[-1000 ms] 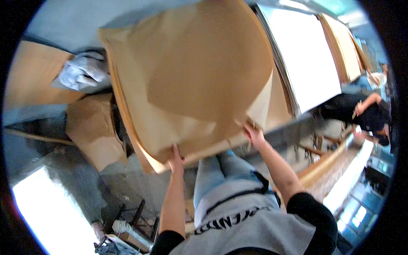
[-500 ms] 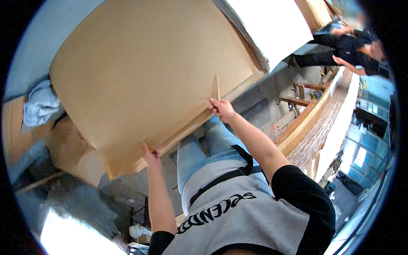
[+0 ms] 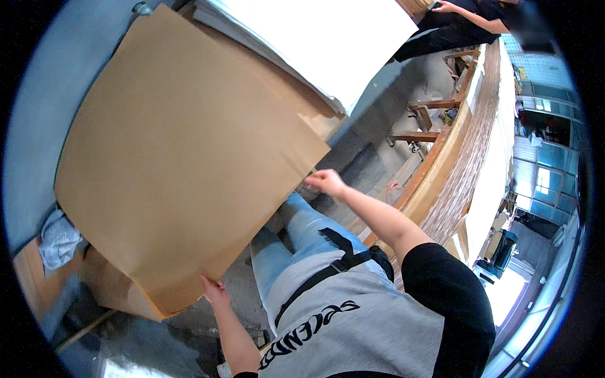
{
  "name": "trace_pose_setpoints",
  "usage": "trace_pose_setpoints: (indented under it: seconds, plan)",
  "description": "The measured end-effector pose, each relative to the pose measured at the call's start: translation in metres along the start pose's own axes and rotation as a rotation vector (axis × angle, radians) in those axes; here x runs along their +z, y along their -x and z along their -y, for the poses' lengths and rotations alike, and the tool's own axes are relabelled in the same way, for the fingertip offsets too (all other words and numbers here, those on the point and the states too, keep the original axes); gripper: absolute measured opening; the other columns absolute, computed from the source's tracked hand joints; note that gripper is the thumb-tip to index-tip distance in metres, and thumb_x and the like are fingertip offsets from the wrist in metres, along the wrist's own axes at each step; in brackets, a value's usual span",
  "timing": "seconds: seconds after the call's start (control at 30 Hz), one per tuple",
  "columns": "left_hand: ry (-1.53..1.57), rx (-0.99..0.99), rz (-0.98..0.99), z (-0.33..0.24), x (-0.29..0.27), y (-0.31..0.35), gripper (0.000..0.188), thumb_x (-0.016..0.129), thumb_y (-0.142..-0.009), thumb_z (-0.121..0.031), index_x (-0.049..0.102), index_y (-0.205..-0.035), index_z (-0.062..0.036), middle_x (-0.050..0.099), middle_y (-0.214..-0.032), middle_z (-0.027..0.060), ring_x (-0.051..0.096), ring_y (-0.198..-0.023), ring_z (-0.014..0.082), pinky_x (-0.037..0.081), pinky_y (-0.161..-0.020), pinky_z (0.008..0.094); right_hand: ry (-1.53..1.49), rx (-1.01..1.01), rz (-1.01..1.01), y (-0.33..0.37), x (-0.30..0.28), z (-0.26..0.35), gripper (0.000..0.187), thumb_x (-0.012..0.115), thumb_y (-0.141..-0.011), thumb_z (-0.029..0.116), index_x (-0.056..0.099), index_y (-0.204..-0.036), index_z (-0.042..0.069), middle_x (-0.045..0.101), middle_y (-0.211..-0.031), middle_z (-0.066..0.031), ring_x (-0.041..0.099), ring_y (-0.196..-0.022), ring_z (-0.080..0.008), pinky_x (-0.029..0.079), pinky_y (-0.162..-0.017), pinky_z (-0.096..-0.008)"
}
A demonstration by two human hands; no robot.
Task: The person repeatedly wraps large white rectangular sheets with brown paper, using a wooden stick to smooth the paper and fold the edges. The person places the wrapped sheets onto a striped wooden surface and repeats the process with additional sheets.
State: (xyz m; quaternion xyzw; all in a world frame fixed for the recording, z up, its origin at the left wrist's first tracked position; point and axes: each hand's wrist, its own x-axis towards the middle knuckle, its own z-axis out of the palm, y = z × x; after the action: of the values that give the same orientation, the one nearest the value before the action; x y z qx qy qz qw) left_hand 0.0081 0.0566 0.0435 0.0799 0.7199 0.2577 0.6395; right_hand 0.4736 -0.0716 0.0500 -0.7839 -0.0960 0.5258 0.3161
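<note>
A large brown paper sheet [image 3: 183, 157] spreads in front of me, its near edge running slantwise past my legs. My left hand [image 3: 215, 290] pinches this edge close to the sheet's near left corner, with the thumb on top. At the sheet's right edge, my right hand [image 3: 326, 183] is closed, its fingertips by the paper. A short bit of a thin wooden stick [image 3: 313, 170] shows at those fingers; the rest of it is hidden, seemingly under the sheet. Whether the right fingers also grip the paper, I cannot tell.
A stack of white sheets [image 3: 309, 38] lies beyond the brown sheet. A long stack of sheets [image 3: 463, 157] on a wooden frame stretches along the right. Another person [image 3: 469, 19] stands at the far right. A grey cloth [image 3: 58, 242] hangs at the left.
The brown sheet's right edge has come up and left, over the stick that lay on top of it. Both hands sit lower in the picture, and the view has turned.
</note>
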Motion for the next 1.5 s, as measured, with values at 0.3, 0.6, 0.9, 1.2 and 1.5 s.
trace_pose_setpoints:
  seconds: [0.3, 0.6, 0.9, 1.2, 1.5]
  plan:
    - [-0.095, -0.027, -0.149, -0.001, -0.002, -0.001, 0.031, 0.05, -0.086, -0.04, 0.051, -0.1, -0.0117, 0.051, -0.068, 0.0009, 0.042, -0.045, 0.011, 0.03, -0.038, 0.0215, 0.346, -0.205, -0.824, -0.107, -0.163, 0.028, 0.018, 0.068, -0.07, 0.019, 0.065, -0.08, 0.005, 0.062, -0.077, -0.0092, 0.06, -0.072, -0.0201, 0.046, -0.067, -0.031]
    - [-0.17, -0.045, -0.201, -0.003, -0.005, -0.002, 0.028, 0.05, -0.086, -0.041, 0.052, -0.093, -0.014, 0.052, -0.066, 0.0004, 0.044, -0.045, 0.0127, 0.031, -0.039, 0.0231, 0.625, -0.114, -0.619, -0.144, -0.212, 0.04, 0.022, 0.063, -0.072, 0.031, 0.066, -0.082, 0.011, 0.062, -0.085, -0.0127, 0.06, -0.077, -0.0286, 0.047, -0.067, -0.0383]
    - [0.035, -0.005, -0.13, 0.007, 0.016, 0.024, 0.029, 0.052, -0.086, -0.036, 0.051, -0.087, -0.0078, 0.049, -0.064, 0.0038, 0.044, -0.045, 0.0142, 0.034, -0.037, 0.0257, 0.177, -0.589, -0.303, -0.071, -0.174, 0.145, 0.023, 0.046, -0.089, 0.019, 0.051, -0.088, -0.003, 0.057, -0.077, -0.008, 0.055, -0.074, -0.0142, 0.044, -0.068, -0.0275]
    - [0.21, -0.081, -0.035, 0.026, 0.028, 0.027, 0.028, 0.051, -0.086, -0.039, 0.049, -0.089, -0.0117, 0.049, -0.06, 0.0039, 0.047, -0.044, 0.0168, 0.035, -0.037, 0.0282, 0.582, -0.923, 0.083, 0.053, 0.133, 0.261, 0.016, 0.047, -0.085, 0.012, 0.047, -0.099, 0.004, 0.058, -0.076, -0.0133, 0.058, -0.07, -0.0269, 0.046, -0.06, -0.0347]
    - [0.278, 0.03, 0.166, 0.056, 0.028, 0.017, 0.027, 0.044, -0.088, -0.039, 0.048, -0.095, -0.0135, 0.048, -0.058, 0.0024, 0.045, -0.042, 0.0156, 0.033, -0.035, 0.0277, 0.894, -1.29, 0.675, 0.105, 0.355, 0.138, 0.04, 0.042, -0.087, 0.019, 0.035, -0.124, 0.003, 0.058, -0.105, -0.0122, 0.061, -0.068, -0.0309, 0.048, -0.053, -0.0408]
